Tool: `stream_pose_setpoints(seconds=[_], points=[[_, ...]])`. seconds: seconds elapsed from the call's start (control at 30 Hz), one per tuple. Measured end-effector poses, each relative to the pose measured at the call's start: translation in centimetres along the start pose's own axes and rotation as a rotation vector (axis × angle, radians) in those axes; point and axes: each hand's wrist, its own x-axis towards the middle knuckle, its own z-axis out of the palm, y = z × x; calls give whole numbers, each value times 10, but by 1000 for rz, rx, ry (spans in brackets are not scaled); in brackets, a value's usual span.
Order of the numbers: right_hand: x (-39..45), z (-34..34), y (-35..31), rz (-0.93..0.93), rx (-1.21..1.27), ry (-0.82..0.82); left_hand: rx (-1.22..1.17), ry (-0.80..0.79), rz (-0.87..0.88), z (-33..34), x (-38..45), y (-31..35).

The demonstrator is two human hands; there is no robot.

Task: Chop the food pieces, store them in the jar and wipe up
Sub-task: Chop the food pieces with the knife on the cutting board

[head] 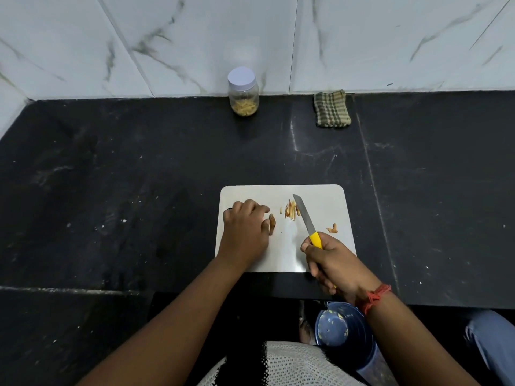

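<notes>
A white cutting board [320, 260] lies on the black counter in front of me. My right hand [331, 260] grips the yellow handle of a knife [305, 215], its blade pointing up-left beside a small heap of thin orange-brown strips [291, 209]. My left hand [245, 231] rests on the board's left part, fingers curled, with its fingertips at an uncut food piece [272, 224]. Another small piece [333, 229] lies to the right of the blade. A clear jar [243, 91] with a white lid stands shut by the wall, holding yellowish strips.
A folded checked cloth [331, 108] lies by the wall, right of the jar. Below the counter's front edge stands a blue bin [342, 330] with scraps inside. White marble tiles back the black counter [139, 176].
</notes>
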Motion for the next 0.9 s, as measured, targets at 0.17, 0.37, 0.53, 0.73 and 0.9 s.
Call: stream_pose_setpoints(seconds=[0.17, 0.37, 0.53, 0.73, 0.9], points=[[-3, 11, 5, 62, -135, -14, 31, 36, 133, 10, -14, -10], [-4, 23, 6, 85, -243, -3, 12, -2, 96, 19, -8, -3], [-2, 22, 9, 74, -355, 15, -4, -11, 68, 18, -4, -1], [-3, 23, 15, 16, -537, 34, 30, 50, 119, 18, -7, -7], [1, 24, 20, -62, -686, 60, 59, 66, 111, 18, -7, -8]])
